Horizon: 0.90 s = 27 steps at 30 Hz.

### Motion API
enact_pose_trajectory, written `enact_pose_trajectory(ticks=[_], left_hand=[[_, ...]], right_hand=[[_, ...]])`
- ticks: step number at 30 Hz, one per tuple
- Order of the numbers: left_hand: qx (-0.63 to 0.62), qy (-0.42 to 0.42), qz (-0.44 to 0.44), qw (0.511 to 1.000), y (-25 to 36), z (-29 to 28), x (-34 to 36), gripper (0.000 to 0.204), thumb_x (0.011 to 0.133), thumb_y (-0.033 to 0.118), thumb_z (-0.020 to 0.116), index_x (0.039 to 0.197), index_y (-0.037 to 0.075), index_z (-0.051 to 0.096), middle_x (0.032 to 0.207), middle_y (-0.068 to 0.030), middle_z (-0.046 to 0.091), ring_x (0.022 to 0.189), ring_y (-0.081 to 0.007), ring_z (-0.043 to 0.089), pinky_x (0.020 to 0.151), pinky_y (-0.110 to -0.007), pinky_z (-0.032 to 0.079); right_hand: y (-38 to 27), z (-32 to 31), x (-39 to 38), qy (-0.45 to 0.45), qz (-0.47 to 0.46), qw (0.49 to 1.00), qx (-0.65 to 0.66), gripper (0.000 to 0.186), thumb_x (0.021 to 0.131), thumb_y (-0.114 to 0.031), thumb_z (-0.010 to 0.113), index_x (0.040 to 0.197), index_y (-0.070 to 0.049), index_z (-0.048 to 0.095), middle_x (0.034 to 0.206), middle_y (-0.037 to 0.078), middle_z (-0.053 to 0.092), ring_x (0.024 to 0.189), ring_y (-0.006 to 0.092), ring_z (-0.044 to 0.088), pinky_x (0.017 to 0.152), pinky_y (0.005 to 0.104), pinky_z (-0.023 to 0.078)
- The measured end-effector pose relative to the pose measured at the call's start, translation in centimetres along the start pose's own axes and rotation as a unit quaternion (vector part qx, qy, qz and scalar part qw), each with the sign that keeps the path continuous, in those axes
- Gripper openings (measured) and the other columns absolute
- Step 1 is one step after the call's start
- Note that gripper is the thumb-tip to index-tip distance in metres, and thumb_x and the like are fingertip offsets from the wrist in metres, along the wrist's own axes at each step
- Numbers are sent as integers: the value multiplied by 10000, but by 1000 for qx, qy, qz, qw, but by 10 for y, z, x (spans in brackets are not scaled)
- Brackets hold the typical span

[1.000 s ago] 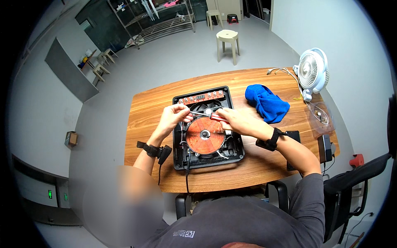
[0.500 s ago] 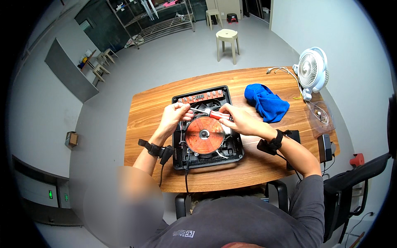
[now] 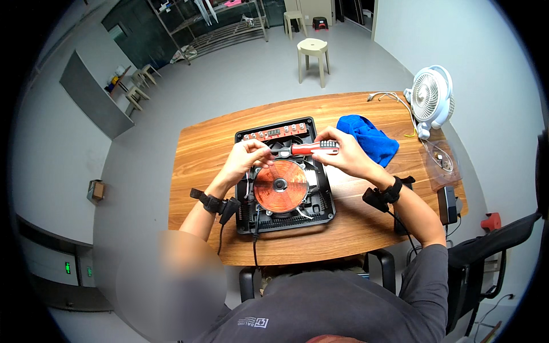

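An opened induction cooker with a black housing (image 3: 321, 188) lies on the table below my hands. Its round copper coil (image 3: 269, 194) is exposed, and a control strip with buttons and a small display (image 3: 274, 132) runs along the far end. Over the housing, my right hand (image 3: 350, 158) is closed around the red and white handle of a screwdriver (image 3: 306, 149), which lies roughly level with its shaft toward the left. My left hand (image 3: 243, 162) pinches its fingertips together at the shaft's end; whatever is between them is too small to make out.
A blue cloth (image 3: 372, 140) lies crumpled right of the cooker. Beyond it stand a white fan (image 3: 429, 97) and a clear plastic tray (image 3: 443, 163) with small parts. A black box-shaped device (image 3: 448, 204) is at the right edge. Cables hang from both wrist straps.
My right hand and the screwdriver have moved a little right and up, and the handle shows more fully. My left fingers have shifted slightly right, staying by the shaft's end.
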<state>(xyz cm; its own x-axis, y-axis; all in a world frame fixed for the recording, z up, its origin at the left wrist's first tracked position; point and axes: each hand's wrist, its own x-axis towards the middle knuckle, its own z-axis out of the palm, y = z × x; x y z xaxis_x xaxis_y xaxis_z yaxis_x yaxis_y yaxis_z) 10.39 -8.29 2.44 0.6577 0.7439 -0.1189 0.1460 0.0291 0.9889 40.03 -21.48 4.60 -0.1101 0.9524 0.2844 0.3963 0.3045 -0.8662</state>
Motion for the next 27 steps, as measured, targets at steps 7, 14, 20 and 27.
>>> enact_pose_trajectory(ticks=[7,14,20,27], left_hand=[[233,74,90,966,-11,-25,39,380,1008,293,661,1248,0,679,1141,-128,744,1068,-193,694,968,-354,537],[528,15,216,821,-8,-9,92,377,830,174,778,1167,19,710,1158,-198,682,1127,-389,630,969,-451,521],[591,-11,159,791,-12,-2,133,362,784,177,809,1096,7,734,1093,-190,687,1051,-393,660,911,-468,540],[555,18,221,802,-31,-9,142,275,705,122,844,895,-32,716,1003,-239,681,950,-433,686,820,-480,567]], right_hand=[[-16,-32,20,45,-8,998,-52,342,887,-194,808,1119,3,652,912,80,709,804,117,671,715,285,552],[-15,-71,66,80,-66,970,-222,435,891,-221,805,1150,4,537,940,192,738,900,274,759,775,372,585],[-15,-60,96,8,-50,977,-209,363,946,-178,742,1116,8,481,928,193,743,905,307,751,796,385,580],[-7,-47,114,-52,-58,969,-234,327,945,-153,725,1074,6,470,899,182,742,892,328,741,779,405,567]])
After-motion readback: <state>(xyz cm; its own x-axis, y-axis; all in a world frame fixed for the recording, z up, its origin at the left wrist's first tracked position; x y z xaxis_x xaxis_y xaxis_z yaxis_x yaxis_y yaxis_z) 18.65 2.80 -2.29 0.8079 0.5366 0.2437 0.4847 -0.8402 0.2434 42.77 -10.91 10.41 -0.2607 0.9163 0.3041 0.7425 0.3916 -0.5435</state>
